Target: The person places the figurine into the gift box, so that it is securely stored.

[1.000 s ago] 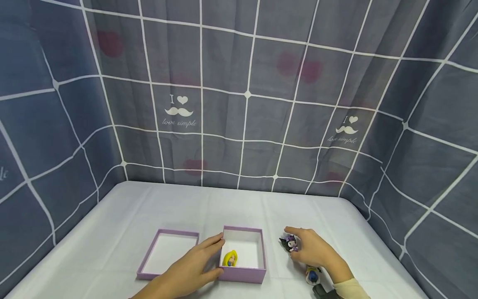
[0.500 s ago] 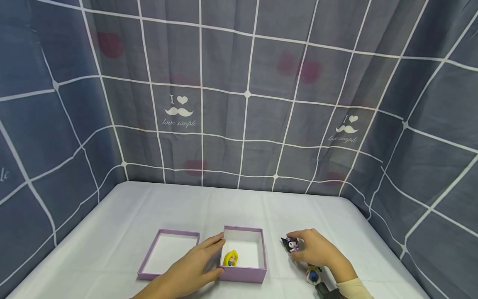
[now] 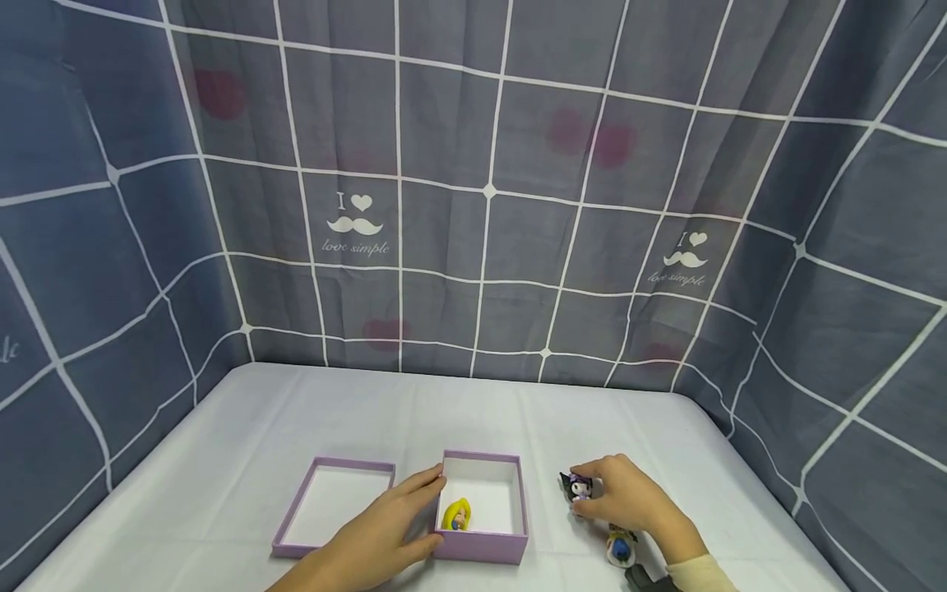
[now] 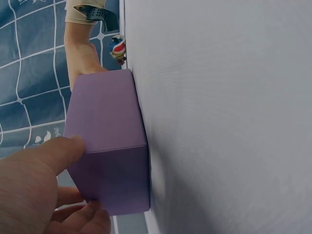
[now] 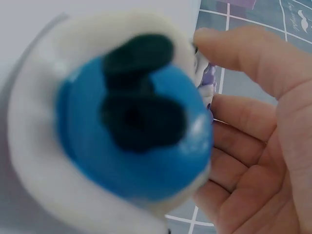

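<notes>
My left hand (image 3: pixel 377 526) grips the left side of an open purple box (image 3: pixel 481 547), its thumb at the front corner. The left wrist view shows the box's (image 4: pixel 107 112) outer walls between thumb and fingers. Inside the box lies a figurine with a yellow hood (image 3: pixel 457 516). To its right, my right hand (image 3: pixel 629 493) pinches a small figurine with a black pointed hood and white face (image 3: pixel 580 488) between thumb and forefinger, at the tabletop. That figurine is mostly hidden in the right wrist view by a white-and-blue figurine (image 5: pixel 131 126) close to the camera.
The box's lid (image 3: pixel 336 503) lies inside-up left of the box, partly behind my left forearm. Below my right wrist sits the white-and-blue figurine (image 3: pixel 620 548), beside a dark wrist device (image 3: pixel 649 580). A grey checked curtain (image 3: pixel 444 205) surrounds the white table (image 3: pixel 444 407).
My right hand and the black-hooded figurine have shifted slightly to the right. The left hand, box and lid stay where they were.
</notes>
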Demonstrator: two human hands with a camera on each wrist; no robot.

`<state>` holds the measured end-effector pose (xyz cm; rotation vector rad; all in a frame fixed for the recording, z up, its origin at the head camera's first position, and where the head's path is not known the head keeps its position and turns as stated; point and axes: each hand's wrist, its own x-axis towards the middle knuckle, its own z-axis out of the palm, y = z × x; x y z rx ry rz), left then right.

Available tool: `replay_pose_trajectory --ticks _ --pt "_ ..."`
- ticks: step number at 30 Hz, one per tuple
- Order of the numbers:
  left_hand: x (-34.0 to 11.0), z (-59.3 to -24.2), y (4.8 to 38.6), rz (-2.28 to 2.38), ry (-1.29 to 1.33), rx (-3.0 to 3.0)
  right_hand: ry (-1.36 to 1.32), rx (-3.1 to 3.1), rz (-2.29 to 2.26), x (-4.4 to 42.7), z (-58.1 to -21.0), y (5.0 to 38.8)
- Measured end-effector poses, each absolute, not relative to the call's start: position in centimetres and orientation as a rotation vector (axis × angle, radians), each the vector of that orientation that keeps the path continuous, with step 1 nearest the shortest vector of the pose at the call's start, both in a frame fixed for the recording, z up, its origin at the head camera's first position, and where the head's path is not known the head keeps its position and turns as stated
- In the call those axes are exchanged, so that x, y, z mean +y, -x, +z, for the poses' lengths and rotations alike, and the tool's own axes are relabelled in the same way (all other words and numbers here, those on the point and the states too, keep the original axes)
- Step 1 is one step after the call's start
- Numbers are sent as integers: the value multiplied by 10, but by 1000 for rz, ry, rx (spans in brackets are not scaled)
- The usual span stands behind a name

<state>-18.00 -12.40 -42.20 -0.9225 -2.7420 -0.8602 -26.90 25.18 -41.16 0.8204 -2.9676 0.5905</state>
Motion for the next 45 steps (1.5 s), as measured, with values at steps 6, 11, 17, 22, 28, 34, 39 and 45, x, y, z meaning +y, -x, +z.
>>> replay_pose_trajectory --ticks 6,11,17,22,28,34,39,45 --pt "-123 -425 179 -833 926 -2737 -786 -2954 567 252 -412 266" --pt "-124 -423 180 -829 917 -2750 -757 -2936 671 252 -406 265" --pt "-124 -422 179 -826 912 -2751 -760 -2920 676 248 -401 265" --pt "-124 -422 180 -833 912 -2748 -802 -2871 644 244 -398 264" --pt "-124 -423 179 -836 914 -2747 -860 -2816 590 236 -389 266" --pt "-124 -423 179 -832 919 -2745 -940 -2746 559 222 -376 265" --pt "-125 -423 178 -828 922 -2747 -1021 -2687 576 206 -365 261" --pt "-124 -423 179 -820 913 -2748 -1111 -2668 583 188 -359 256"
